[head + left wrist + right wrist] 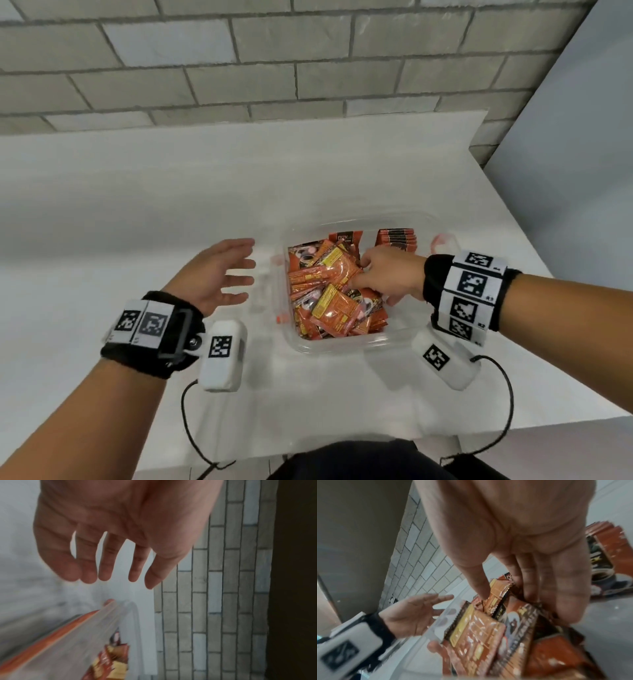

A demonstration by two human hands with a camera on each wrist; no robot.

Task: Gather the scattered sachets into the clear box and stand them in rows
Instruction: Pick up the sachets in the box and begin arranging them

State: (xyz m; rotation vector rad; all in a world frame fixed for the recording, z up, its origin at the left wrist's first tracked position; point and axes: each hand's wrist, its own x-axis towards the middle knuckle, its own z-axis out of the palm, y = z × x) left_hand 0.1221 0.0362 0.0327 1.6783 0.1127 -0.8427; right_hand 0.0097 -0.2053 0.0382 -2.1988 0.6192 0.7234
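Clear box [342, 346] set on the white bench [137, 205], near its front right, long axis running away from the body toward the brick wall [239, 68]. Inside, a loose heap of orange sachets [329, 294] filling the left and middle, lying flat or tilted, long axes pointing every way, some yellow panels up, others showing dark printed faces. At the far right corner of the box, a short row of upright sachets [397, 238] standing on edge, packed face to face, top edges up. One more sachet [345, 237] upright near the far wall of the box.

Right hand [387, 274] reaching in over the right rim, palm down, wrist angled leftward, fingers [566, 588] extended down into the heap, thumb tip pressing an orange sachet in the right wrist view. Touching the pile for certain; whether any sachet is actually gripped, cannot tell.

Left hand [219, 274] held just outside the left wall of the box, palm turned toward it, fingers [104, 563] straight, spread and relaxed, grasping nothing. Apart from the box wall in the left wrist view, though blurred. Marker-patterned bands [144, 322] on both wrists.
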